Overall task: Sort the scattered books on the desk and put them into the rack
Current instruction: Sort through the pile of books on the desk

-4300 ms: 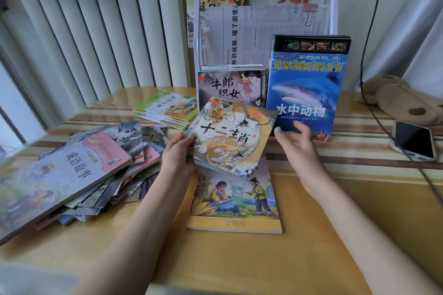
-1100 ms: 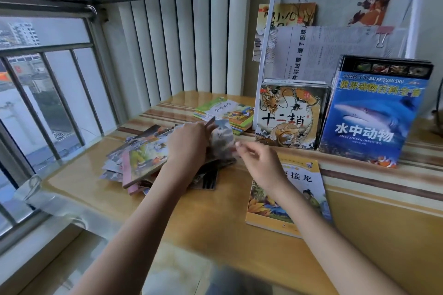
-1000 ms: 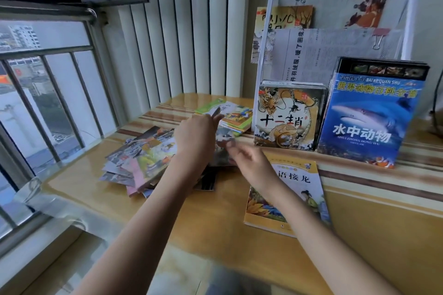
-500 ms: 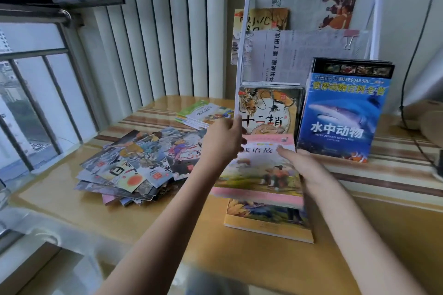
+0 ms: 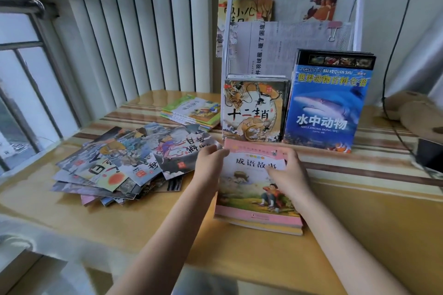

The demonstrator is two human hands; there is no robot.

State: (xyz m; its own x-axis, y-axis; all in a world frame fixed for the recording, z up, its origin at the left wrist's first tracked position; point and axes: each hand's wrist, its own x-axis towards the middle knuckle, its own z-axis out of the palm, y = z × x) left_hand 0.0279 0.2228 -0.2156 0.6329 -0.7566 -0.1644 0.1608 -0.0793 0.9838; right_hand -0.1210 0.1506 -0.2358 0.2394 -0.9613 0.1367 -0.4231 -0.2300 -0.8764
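- Head view: the left hand (image 5: 208, 166) holds the left edge of the pink-covered book (image 5: 254, 189), fingers curled over its top left corner; the right hand (image 5: 291, 176) presses fingers down on the cover near the title.
- That book lies flat atop a yellow-edged book (image 5: 271, 229) on the desk (image 5: 359, 223), only the lower one's front edge showing.
- Just behind, the dragon book (image 5: 254, 109) and blue shark book (image 5: 326, 105) stand upright at the foot of the white rack (image 5: 230, 31).
- Left of the hands, a loose pile of thin books (image 5: 124, 160) fans out; a small green stack (image 5: 191, 111) lies beyond it.
- At the right edge, a dark object (image 5: 430, 159) is cut off and unclear.
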